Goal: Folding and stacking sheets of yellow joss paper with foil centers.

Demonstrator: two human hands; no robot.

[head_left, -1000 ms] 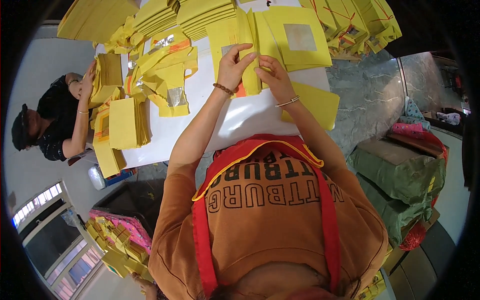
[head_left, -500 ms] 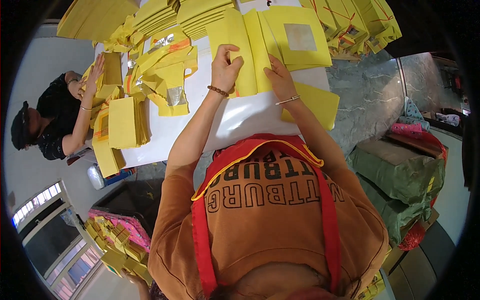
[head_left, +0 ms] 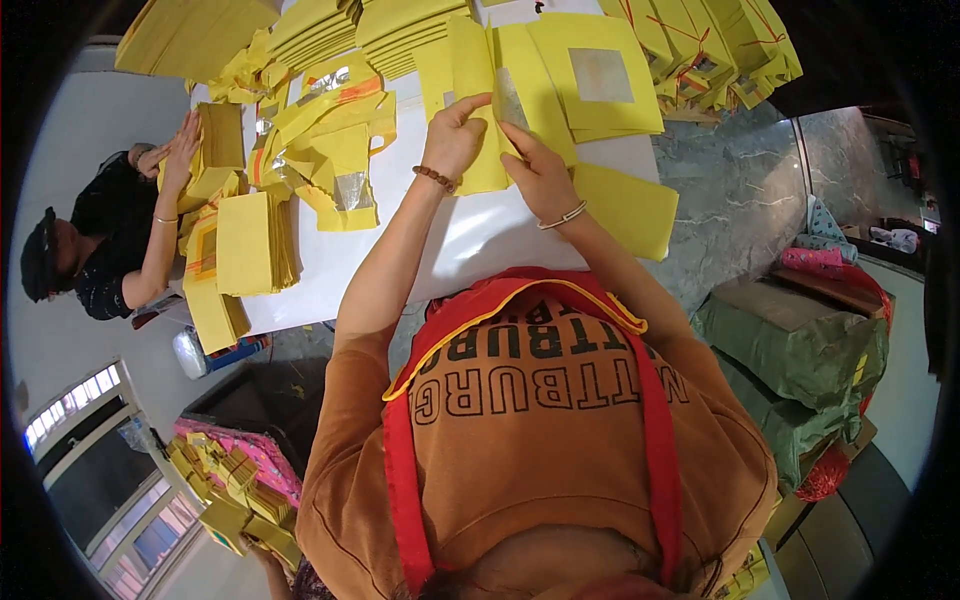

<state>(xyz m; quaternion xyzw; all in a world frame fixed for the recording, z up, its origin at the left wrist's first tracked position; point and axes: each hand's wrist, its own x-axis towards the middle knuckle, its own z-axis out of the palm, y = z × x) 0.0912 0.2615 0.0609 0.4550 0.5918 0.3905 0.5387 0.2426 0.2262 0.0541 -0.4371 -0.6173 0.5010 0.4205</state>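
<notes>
Item: yellow sheet [head_left: 478,110], thin paper, at the middle of the table [head_left: 470,240], toward its far edge.

Grip: my left hand [head_left: 455,135] pinches the sheet's upper part, thumb across the front, fingers behind. My right hand [head_left: 540,175] presses its fingertips onto the sheet's right edge, where a silver foil patch shows; whether it pinches or only presses, I cannot tell.

Handling, as I judge it: very light, limp, easily creased or torn, and the foil may scuff. Best taken at an edge or corner with a light pinch, the other hand steadying it flat.

Adjoining: square sheet [head_left: 598,75] with a foil centre just to the right; plain sheet [head_left: 628,210] at the near right corner; loose heap [head_left: 330,140] of folded sheets left of centre; stacks [head_left: 410,30] along the far edge; pile [head_left: 255,245] at the left edge, where a co-worker's hand [head_left: 183,150] rests on another stack.

Hidden: my left fingers behind the sheet; the table's near edge under my apron [head_left: 530,300]; the far stacks cut off by the picture's rim.
</notes>
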